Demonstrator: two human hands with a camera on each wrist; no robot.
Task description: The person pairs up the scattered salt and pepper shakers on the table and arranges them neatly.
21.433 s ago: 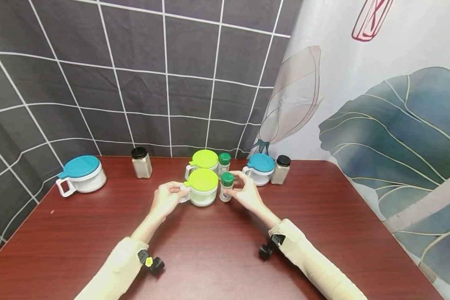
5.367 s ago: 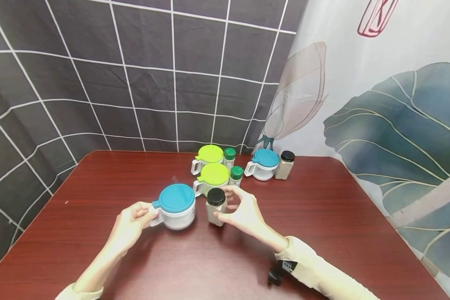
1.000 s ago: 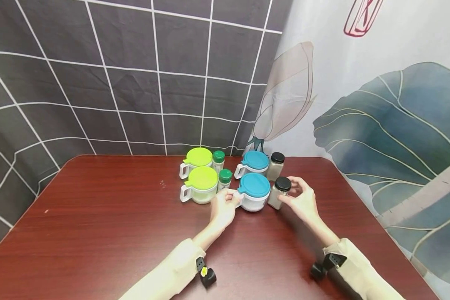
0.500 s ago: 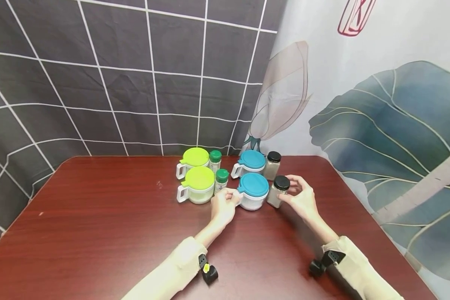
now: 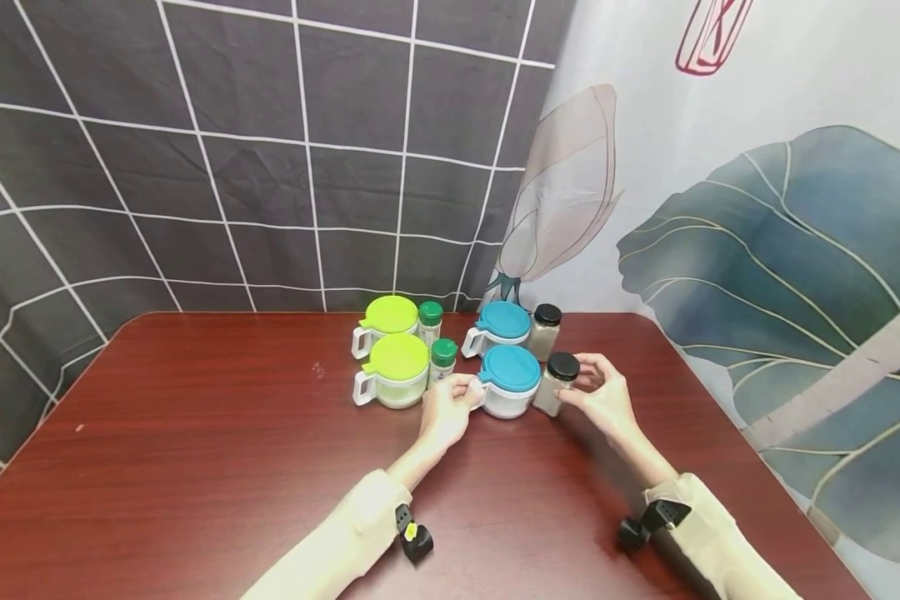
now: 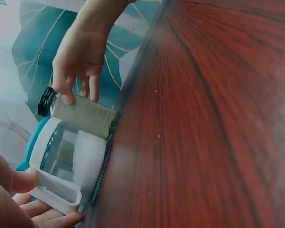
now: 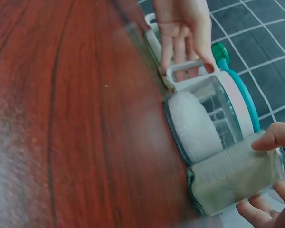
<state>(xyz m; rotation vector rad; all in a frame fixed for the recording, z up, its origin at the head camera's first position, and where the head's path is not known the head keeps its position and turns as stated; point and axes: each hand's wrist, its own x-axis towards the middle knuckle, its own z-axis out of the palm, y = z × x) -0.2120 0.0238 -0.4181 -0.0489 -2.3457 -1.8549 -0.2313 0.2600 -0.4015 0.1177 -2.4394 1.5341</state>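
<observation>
My left hand (image 5: 447, 410) pinches the white handle (image 6: 61, 190) of a clear seasoning pot (image 5: 510, 382) with a blue lid and white grains inside. My right hand (image 5: 603, 396) holds a square spice jar (image 5: 552, 390) with a black lid, thumb on one side and fingers on the other. Its contents are pale beige in the right wrist view. Pot and jar stand upright side by side on the table, very close together. Directly behind them are another blue-lidded pot (image 5: 504, 323) and another black-lidded jar (image 5: 545, 332).
Left of my left hand stand two lime-lidded pots (image 5: 396, 367), one behind the other, each beside a green-capped shaker (image 5: 443, 358). A dark checked curtain (image 5: 255, 183) and a pale leaf-printed curtain (image 5: 690, 275) rise behind the red-brown table (image 5: 217, 433).
Since the oldest frame, the lime-lidded pot and green-capped shaker were let go. The left-side blue-lidded pot and black-lidded jar came right, before their matching pair. The last second shows hardly any movement.
</observation>
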